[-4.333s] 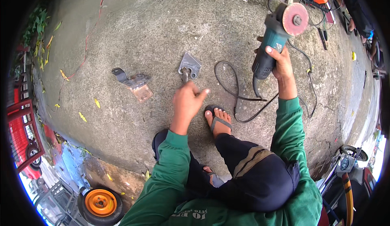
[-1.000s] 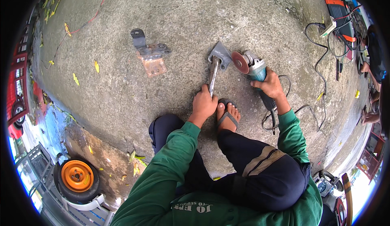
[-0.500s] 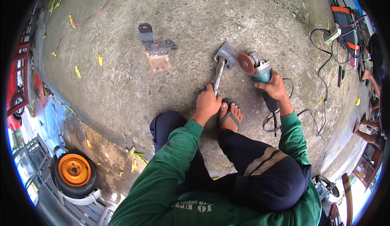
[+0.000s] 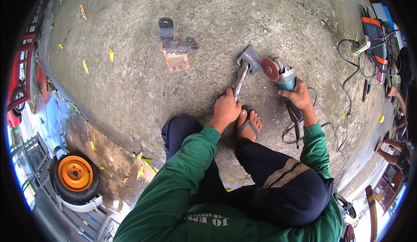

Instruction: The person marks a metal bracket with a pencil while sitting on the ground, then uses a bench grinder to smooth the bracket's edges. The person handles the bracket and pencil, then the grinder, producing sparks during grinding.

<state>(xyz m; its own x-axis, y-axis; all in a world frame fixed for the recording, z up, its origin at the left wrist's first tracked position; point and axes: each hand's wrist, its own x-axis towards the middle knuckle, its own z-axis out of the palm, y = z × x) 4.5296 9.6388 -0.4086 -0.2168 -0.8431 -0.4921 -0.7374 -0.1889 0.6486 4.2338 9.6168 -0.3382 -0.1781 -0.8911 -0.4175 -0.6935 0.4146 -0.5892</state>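
Note:
My left hand [image 4: 226, 111] is closed round the handles of a pair of pliers [image 4: 241, 80]. Their jaws hold a small grey metal bracket [image 4: 249, 53] with a pointed plate, low over or on the concrete. Wrapped round the body of a teal angle grinder [image 4: 286, 80] is my right hand [image 4: 299, 96]. The grinder's reddish disc [image 4: 270, 69] is right beside the bracket's right edge; whether they touch I cannot tell. Up and to the left, a second metal bracket [image 4: 176, 53], part black and part rusty, lies on the ground.
My sandalled foot [image 4: 249, 126] is close below the pliers. A black power cord [image 4: 346, 85] loops on the right, near an orange-and-black machine [image 4: 374, 37] with cables. A person's legs [image 4: 393, 148] show at far right. A wheel with an orange rim [image 4: 75, 173] is at lower left.
The ground and the things on it have shifted slightly to the right in the picture. Both hands keep their grips, and the disc stays about as close to the bracket.

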